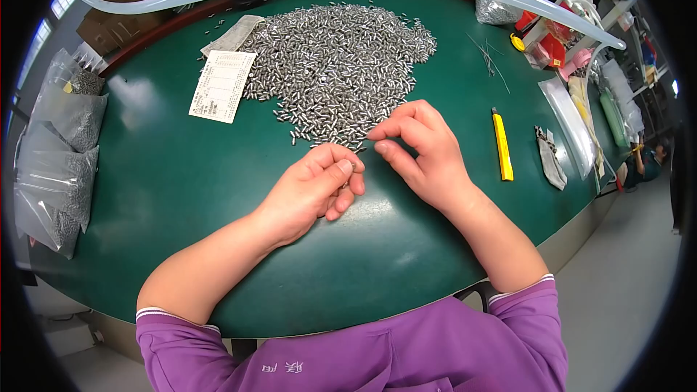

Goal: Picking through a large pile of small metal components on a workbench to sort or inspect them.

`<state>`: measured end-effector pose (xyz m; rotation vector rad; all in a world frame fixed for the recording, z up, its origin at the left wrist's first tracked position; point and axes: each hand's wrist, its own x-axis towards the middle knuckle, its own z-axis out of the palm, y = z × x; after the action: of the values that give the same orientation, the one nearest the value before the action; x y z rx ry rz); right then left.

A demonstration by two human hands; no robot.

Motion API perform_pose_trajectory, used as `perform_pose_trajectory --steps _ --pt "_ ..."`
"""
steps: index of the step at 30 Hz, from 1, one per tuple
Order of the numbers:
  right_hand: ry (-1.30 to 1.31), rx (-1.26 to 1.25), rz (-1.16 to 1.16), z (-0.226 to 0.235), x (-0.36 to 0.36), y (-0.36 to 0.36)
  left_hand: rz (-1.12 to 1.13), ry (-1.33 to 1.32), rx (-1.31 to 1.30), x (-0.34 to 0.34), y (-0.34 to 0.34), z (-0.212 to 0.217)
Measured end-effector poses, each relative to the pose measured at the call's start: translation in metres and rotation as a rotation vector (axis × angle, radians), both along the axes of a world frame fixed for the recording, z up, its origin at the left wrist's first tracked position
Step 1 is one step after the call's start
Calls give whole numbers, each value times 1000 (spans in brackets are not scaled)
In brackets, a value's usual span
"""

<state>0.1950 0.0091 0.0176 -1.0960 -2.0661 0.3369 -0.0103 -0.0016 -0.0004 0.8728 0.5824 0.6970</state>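
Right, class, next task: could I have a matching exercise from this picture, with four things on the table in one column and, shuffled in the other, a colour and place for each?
Things:
1. pile
2. cutter
3. card
4. bags

Colour and place:
A. cream, lying at the pile's left side
B. clear, at the table's left edge
C. yellow, lying to the right of the right hand
D. silver, toward the table's far side

Pairs: 1-D, 2-C, 3-A, 4-B
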Motion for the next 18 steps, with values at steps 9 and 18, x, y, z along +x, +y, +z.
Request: perform_pose_trajectory --steps 9,18 --pt "-69 27 -148 -9 7 10 -3 -6 -24 -2 0 -2" --pt "-174 -21 -198 -11 11 8 -3 -63 -40 -2 1 -2"
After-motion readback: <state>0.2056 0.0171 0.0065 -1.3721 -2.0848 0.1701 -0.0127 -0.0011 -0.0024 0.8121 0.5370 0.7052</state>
